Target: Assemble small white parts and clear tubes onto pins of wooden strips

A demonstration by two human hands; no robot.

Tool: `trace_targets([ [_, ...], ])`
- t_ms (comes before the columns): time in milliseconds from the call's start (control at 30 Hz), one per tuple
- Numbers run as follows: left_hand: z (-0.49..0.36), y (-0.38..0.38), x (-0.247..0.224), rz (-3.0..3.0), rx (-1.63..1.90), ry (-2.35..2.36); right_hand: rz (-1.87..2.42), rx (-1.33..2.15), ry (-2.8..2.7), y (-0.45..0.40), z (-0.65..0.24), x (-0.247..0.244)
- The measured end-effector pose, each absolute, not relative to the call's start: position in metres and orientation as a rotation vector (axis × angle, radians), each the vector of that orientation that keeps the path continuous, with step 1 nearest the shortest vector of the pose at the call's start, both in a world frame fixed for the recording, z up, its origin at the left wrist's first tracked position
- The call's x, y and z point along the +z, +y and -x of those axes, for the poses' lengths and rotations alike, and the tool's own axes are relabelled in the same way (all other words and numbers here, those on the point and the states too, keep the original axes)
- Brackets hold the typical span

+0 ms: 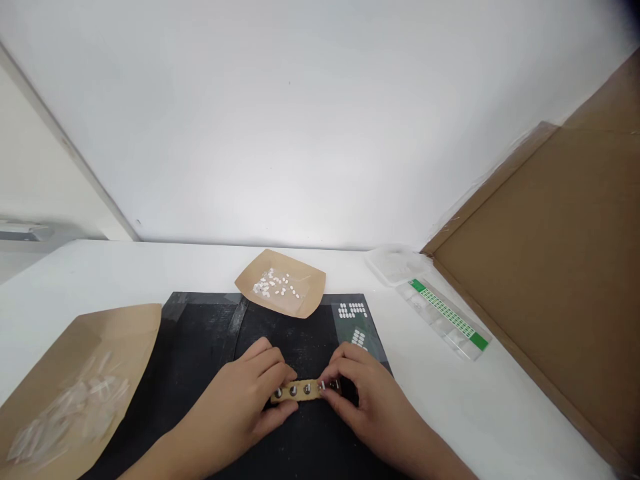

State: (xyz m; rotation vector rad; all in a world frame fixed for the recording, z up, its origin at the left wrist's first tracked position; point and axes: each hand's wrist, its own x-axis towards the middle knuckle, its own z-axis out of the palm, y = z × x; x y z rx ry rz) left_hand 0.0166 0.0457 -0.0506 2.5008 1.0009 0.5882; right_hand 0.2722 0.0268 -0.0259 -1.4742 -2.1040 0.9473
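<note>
A narrow tan strip (301, 391) with several round dark metal-looking pieces set along it lies over the black mat (200, 360). Thumb and fingers of my left hand (253, 383) are closed on the strip's left part. My right hand (363, 387) pinches at its right end, where a small shiny piece with white marks (330, 385) shows between the fingertips. Just beyond my right hand, white oval stickers (353, 310) sit in rows on a clear sheet at the mat's corner.
A brown paper tray (313, 283) behind the mat holds small white and clear bits. At left, a larger paper tray (143, 327) holds clear plastic pieces. On the right are a green-marked strip (447, 313), a clear plastic container (395, 265) and a cardboard panel (550, 267).
</note>
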Motion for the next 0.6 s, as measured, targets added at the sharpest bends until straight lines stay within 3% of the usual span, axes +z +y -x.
trace_targets([
  [433,-0.014,0.044,-0.047,-2.488,0.565,0.998,1.381,0.921,-2.168,0.027,-0.287,-0.009],
  [600,-0.015,0.042,-0.042,-2.530,0.745,0.993,1.531,0.508,-1.976,0.042,-0.314,-0.008],
])
